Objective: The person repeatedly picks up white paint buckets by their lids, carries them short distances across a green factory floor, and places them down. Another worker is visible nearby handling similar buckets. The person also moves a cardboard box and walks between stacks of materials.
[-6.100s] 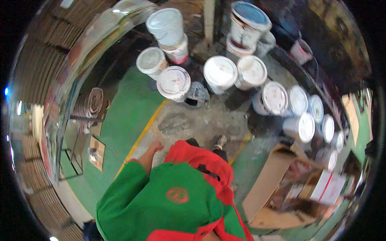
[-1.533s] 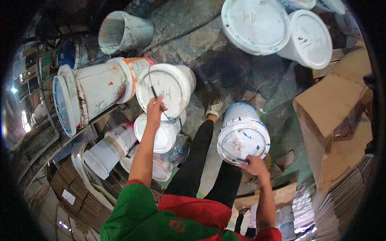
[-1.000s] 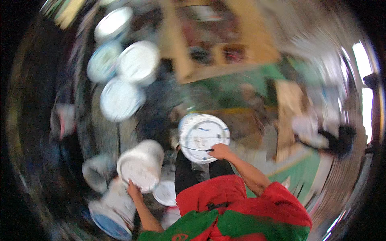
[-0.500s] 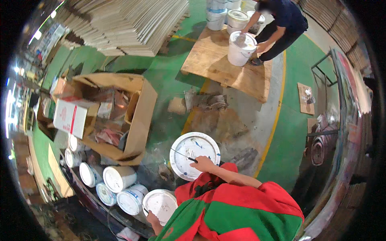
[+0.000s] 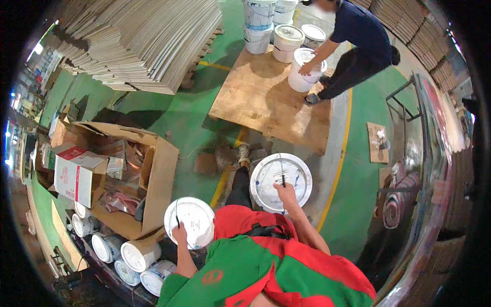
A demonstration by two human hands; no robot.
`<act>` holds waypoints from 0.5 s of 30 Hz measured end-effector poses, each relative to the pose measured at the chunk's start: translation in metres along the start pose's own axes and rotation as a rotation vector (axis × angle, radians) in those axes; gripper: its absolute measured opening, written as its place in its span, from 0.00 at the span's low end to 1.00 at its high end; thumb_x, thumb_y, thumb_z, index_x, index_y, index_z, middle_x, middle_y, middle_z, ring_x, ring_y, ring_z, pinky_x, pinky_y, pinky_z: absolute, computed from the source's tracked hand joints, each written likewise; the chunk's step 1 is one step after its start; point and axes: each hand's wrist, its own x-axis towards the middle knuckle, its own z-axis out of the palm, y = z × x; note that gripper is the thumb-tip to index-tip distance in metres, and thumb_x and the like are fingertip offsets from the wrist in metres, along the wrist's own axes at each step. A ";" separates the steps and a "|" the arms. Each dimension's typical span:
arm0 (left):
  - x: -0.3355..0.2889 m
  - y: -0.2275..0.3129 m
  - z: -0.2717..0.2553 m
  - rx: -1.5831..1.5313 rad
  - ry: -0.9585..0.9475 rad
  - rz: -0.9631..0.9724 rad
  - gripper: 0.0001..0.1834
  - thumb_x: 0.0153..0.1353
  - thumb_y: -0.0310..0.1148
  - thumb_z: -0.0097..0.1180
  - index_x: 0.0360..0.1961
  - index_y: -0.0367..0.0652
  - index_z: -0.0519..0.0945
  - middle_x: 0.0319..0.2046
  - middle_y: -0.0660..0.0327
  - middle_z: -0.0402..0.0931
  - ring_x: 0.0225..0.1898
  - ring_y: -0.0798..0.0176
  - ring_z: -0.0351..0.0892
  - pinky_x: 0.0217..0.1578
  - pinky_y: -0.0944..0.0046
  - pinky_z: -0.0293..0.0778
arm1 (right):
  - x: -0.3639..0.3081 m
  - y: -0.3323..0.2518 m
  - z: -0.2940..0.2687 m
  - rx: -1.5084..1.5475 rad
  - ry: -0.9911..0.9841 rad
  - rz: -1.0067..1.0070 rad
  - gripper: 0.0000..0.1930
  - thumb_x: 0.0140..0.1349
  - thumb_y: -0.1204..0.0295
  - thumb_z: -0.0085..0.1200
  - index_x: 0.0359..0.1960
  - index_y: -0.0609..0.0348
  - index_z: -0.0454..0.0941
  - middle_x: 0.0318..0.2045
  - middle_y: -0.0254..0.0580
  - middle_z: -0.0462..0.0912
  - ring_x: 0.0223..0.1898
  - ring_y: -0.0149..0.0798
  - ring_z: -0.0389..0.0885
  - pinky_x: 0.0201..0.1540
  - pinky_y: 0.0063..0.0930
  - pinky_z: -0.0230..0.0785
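Note:
Two white lidded buckets hang at my sides, one from each hand. My left hand (image 5: 179,233) is closed round the dark grip of a wire handle on the left bucket (image 5: 197,220). Its round lid faces up, marked with print I leave unread. My right hand (image 5: 287,195) is wrapped round the black grip of the right bucket's (image 5: 261,187) handle, the thin wire crossing its lid. Blue smears show on that lid. The sides of both buckets are mostly hidden beneath their lids. One of my shoes (image 5: 244,152) shows between the buckets, stepping forward.
Ahead is a low wooden platform (image 5: 255,97) bearing several buckets; a person in dark clothes (image 5: 360,30) bends over one bucket (image 5: 306,74). An open cardboard box (image 5: 163,184) stands left, with more buckets (image 5: 140,256) behind it. Flattened cardboard (image 5: 204,165) lies on the floor ahead.
The left bucket has come forward, away from the row of buckets. The right bucket has shifted right, and I have moved nearer the platform. The other person still handles a bucket.

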 end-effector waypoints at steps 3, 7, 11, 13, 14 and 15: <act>0.094 0.113 0.053 -0.025 -0.128 -0.060 0.23 0.57 0.44 0.54 0.18 0.30 0.75 0.19 0.47 0.74 0.21 0.48 0.73 0.27 0.50 0.66 | 0.085 -0.053 -0.024 0.085 0.050 0.069 0.14 0.52 0.61 0.59 0.23 0.61 0.76 0.14 0.33 0.70 0.15 0.30 0.64 0.18 0.33 0.56; 0.231 0.268 0.144 0.131 -0.326 0.022 0.26 0.57 0.49 0.51 0.27 0.31 0.81 0.27 0.40 0.78 0.33 0.38 0.77 0.38 0.46 0.70 | 0.208 -0.119 -0.050 0.076 0.089 0.272 0.14 0.53 0.61 0.59 0.23 0.59 0.74 0.12 0.29 0.65 0.11 0.29 0.61 0.14 0.30 0.52; 0.319 0.404 0.230 -0.023 -0.498 -0.009 0.25 0.55 0.48 0.52 0.27 0.31 0.80 0.26 0.42 0.78 0.33 0.40 0.78 0.38 0.49 0.71 | 0.293 -0.155 -0.100 0.180 0.216 0.445 0.12 0.53 0.65 0.59 0.24 0.62 0.75 0.12 0.28 0.66 0.11 0.27 0.61 0.13 0.27 0.51; 0.350 0.461 0.270 0.031 -0.532 0.157 0.24 0.55 0.48 0.52 0.25 0.32 0.79 0.26 0.42 0.78 0.32 0.40 0.78 0.37 0.49 0.71 | 0.326 -0.165 -0.120 0.251 0.229 0.442 0.11 0.54 0.66 0.59 0.22 0.59 0.72 0.11 0.27 0.64 0.10 0.26 0.60 0.12 0.24 0.50; 0.362 0.488 0.289 0.013 -0.577 0.170 0.24 0.56 0.48 0.52 0.24 0.32 0.78 0.25 0.41 0.77 0.32 0.39 0.78 0.37 0.48 0.71 | 0.345 -0.171 -0.126 0.232 0.248 0.464 0.12 0.54 0.66 0.59 0.22 0.57 0.70 0.12 0.27 0.64 0.10 0.26 0.60 0.13 0.24 0.51; 0.374 0.515 0.308 0.023 -0.617 0.174 0.24 0.56 0.48 0.52 0.25 0.32 0.78 0.24 0.41 0.77 0.32 0.39 0.78 0.36 0.47 0.71 | 0.364 -0.177 -0.131 0.213 0.238 0.425 0.11 0.55 0.66 0.58 0.23 0.57 0.70 0.12 0.26 0.63 0.11 0.26 0.60 0.13 0.24 0.51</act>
